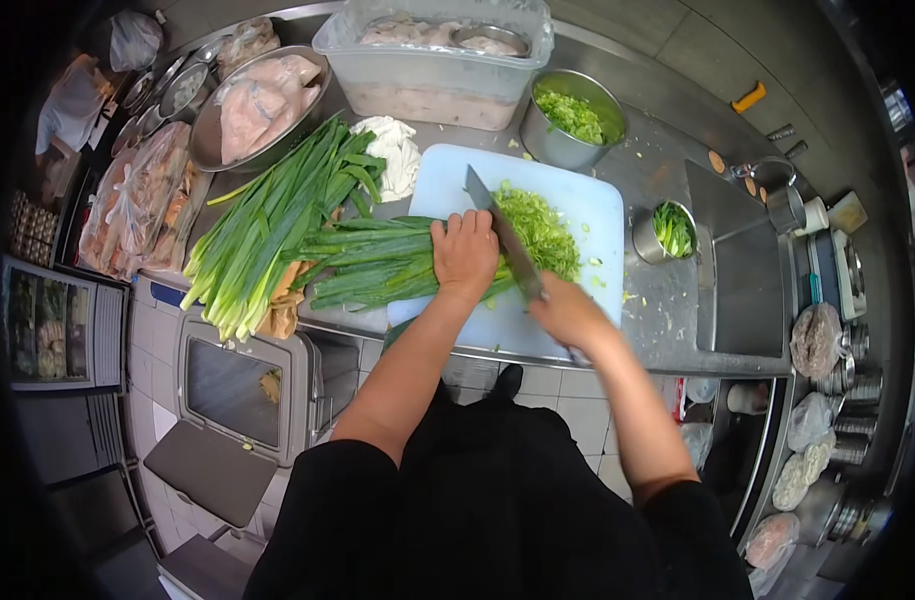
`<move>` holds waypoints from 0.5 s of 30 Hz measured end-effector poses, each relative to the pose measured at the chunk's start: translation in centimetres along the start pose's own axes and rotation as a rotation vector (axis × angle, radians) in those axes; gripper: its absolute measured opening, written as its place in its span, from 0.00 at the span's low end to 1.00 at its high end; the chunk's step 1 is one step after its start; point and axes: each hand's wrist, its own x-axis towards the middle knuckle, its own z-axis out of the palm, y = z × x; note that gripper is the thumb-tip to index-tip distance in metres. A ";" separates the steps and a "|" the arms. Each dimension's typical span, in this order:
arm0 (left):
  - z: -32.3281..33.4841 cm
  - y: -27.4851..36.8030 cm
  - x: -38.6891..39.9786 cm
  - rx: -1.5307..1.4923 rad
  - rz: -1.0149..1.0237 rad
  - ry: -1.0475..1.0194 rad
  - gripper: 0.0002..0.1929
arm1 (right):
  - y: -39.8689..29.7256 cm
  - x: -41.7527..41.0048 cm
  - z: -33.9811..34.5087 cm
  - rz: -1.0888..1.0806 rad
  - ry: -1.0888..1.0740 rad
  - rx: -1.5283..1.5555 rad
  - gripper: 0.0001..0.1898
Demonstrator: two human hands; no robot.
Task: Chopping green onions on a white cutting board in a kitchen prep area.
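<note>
My left hand point(466, 253) presses down on a bunch of green onions point(378, 259) laid across a pale blue-white cutting board point(446, 176). In my right hand point(566, 309) is the handle of a kitchen knife point(502, 229). Its long blade slants away from me, just right of my left fingers. Sliced green onion point(540, 229) lies heaped against the blade's right side, with loose bits on the board. To the left, a larger pile of whole green onions point(270, 217) hangs over the counter's front edge, partly on brown paper point(283, 300).
Behind the board stand a plastic tub point(435, 82) of pale meat and a metal pot point(570, 142) of chopped greens. A smaller metal container point(663, 234) sits near the sink point(750, 292). A white cloth point(390, 154) lies by a metal bowl point(202, 135) of raw meat. Below left is an open bin point(303, 397).
</note>
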 end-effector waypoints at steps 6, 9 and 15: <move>0.4 -0.3 0.0 -0.004 -0.018 -0.012 0.04 | -4.4 0.3 -4.6 0.101 -0.141 -0.063 0.18; 0.2 -0.2 0.1 0.008 -0.026 -0.017 0.04 | -0.8 0.1 -1.3 0.038 -0.119 -0.044 0.17; 0.2 0.4 -0.4 0.010 -0.032 -0.025 0.05 | -0.6 2.9 -0.1 0.043 -0.029 0.070 0.17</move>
